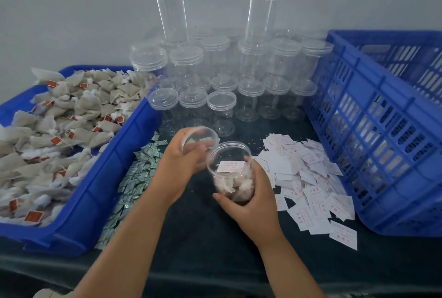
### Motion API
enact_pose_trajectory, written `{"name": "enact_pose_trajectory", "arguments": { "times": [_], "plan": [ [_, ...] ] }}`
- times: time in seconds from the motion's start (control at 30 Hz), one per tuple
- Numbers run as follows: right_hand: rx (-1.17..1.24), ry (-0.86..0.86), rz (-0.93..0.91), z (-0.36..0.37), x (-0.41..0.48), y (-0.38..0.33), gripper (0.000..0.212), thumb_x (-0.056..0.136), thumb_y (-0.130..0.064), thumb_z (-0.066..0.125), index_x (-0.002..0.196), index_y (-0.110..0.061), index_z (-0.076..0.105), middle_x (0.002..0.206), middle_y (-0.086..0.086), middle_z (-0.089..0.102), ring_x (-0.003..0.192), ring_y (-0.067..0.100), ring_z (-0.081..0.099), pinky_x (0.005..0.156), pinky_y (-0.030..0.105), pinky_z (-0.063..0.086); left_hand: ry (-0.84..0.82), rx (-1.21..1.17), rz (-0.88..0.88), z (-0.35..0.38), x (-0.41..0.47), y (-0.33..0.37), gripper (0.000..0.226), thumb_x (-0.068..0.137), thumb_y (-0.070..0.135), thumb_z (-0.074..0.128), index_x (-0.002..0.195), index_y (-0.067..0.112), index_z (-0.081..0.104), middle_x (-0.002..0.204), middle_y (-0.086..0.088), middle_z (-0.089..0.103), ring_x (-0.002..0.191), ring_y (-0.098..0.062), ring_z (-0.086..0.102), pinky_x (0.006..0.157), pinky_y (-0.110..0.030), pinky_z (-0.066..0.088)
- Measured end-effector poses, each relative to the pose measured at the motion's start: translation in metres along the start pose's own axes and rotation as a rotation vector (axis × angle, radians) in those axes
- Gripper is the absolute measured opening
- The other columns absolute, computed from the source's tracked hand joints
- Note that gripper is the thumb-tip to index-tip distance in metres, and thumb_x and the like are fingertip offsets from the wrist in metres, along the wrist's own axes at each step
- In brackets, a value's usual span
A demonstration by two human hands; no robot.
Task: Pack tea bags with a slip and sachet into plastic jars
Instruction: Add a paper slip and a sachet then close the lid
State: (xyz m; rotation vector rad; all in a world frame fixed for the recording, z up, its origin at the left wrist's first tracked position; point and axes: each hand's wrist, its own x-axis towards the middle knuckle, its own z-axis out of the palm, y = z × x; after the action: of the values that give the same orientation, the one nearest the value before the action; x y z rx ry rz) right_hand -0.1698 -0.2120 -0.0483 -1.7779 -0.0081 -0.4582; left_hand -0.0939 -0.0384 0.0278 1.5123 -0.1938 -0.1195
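Jar (226, 184) read as light, thin, slick plastic; right hand (251, 204) gripped its lower wall. Left hand (184, 156), blurred, probably pinched lid (201, 137) by rim, just left of right hand.

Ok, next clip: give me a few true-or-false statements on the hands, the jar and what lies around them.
1. The right hand grips a jar that has tea bags in it. True.
2. The lid is already on that jar. False: the left hand holds it beside the jar's open mouth.
3. A slip lies on top inside the jar. True.
4. The loose bags sit in the slatted crate. False: the loose bags fill the blue tray on the left.
5. A pile of slips lies right of the jar. True.
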Motion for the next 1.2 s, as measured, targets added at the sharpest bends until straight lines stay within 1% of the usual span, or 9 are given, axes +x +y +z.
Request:
{"name": "enact_pose_trajectory", "arguments": {
  "times": [0.07,0.17,0.23,0.37,0.53,0.73,0.97,1.13,1.2],
  "plan": [
    [-0.075,-0.022,-0.023,0.001,0.001,-0.001,0.093,0.066,-0.049,0.097,0.147,-0.033,0.053,0.135,-0.016,0.063,0.131,0.012,0.061,0.109,0.035,0.052,-0.217,0.214,0.123,-0.004,-0.006,0.016,0.044,0.108,0.017,0.056,0.133,0.053,0.060,0.140,0.011,0.066,0.128,-0.009,0.063,0.099,-0.032,0.057],
    [-0.146,-0.029,-0.053,0.001,0.002,-0.002,0.093,0.066,-0.054,0.095,0.147,-0.035,0.053,0.131,-0.020,0.062,0.126,0.008,0.060,0.104,0.026,0.051,-0.408,0.694,0.196,-0.005,-0.013,0.031,0.052,0.095,0.057,0.065,0.142,0.066,0.044,0.140,0.032,0.049,0.134,0.004,0.047,0.105,-0.020,0.044],
    [-0.163,-0.044,-0.058,0.002,0.002,-0.001,0.093,0.068,-0.054,0.096,0.148,-0.035,0.052,0.130,-0.021,0.062,0.126,0.009,0.060,0.101,0.026,0.052,-0.353,0.894,0.216,0.006,-0.016,0.035,0.063,0.078,0.079,0.067,0.136,0.066,0.046,0.129,0.032,0.042,0.130,0.001,0.044,0.106,-0.026,0.041],
    [-0.163,-0.005,-0.107,0.002,0.001,-0.005,0.094,0.070,-0.059,0.089,0.150,-0.025,0.054,0.131,-0.023,0.061,0.125,0.002,0.058,0.100,0.014,0.047,-0.246,0.979,0.273,0.031,-0.021,0.041,0.064,0.076,0.078,0.071,0.130,0.053,0.049,0.132,0.032,0.047,0.124,0.001,0.047,0.105,-0.030,0.043],
    [-0.089,-0.042,-0.118,0.000,0.004,-0.003,0.071,0.071,-0.036,0.095,0.132,-0.034,0.059,0.114,-0.013,0.071,0.104,0.016,0.072,0.082,0.039,0.062,-0.223,1.155,0.320,0.044,-0.024,0.038,0.064,0.077,0.086,0.059,0.131,0.053,0.048,0.128,0.026,0.047,0.117,-0.003,0.041,0.095,-0.026,0.031],
    [0.109,-0.069,-0.097,-0.005,0.001,-0.009,0.061,0.075,-0.032,0.097,0.121,-0.051,0.061,0.117,-0.021,0.073,0.108,0.001,0.072,0.081,0.009,0.054,-0.260,1.027,0.381,0.044,-0.020,0.045,0.033,0.089,0.065,0.069,0.116,0.046,0.068,0.120,0.024,0.059,0.115,-0.002,0.057,0.101,-0.032,0.046],
    [0.333,-0.253,0.024,-0.009,0.000,-0.011,0.056,0.081,-0.018,0.088,0.129,-0.037,0.067,0.123,0.002,0.076,0.119,0.024,0.073,0.094,0.026,0.057,-0.466,0.659,0.417,0.026,-0.017,0.045,0.024,0.097,0.034,0.070,0.116,0.023,0.080,0.126,0.011,0.070,0.122,-0.015,0.065,0.104,-0.033,0.051],
    [0.378,-0.242,0.027,-0.008,0.002,-0.009,0.067,0.086,-0.017,0.088,0.145,-0.027,0.059,0.135,0.005,0.072,0.129,0.028,0.068,0.101,0.032,0.057,-0.166,0.521,0.392,0.019,-0.020,0.024,0.064,0.071,0.050,0.082,0.127,0.025,0.067,0.134,0.009,0.062,0.130,-0.015,0.058,0.107,-0.029,0.048],
    [0.358,-0.252,0.033,-0.008,0.003,-0.010,0.068,0.084,-0.016,0.090,0.145,-0.026,0.059,0.134,0.004,0.072,0.127,0.027,0.069,0.100,0.030,0.057,-0.157,0.399,0.296,0.017,-0.025,0.016,0.075,0.067,0.048,0.083,0.135,0.025,0.060,0.131,0.009,0.067,0.127,-0.012,0.062,0.104,-0.026,0.049]
  ]
}}
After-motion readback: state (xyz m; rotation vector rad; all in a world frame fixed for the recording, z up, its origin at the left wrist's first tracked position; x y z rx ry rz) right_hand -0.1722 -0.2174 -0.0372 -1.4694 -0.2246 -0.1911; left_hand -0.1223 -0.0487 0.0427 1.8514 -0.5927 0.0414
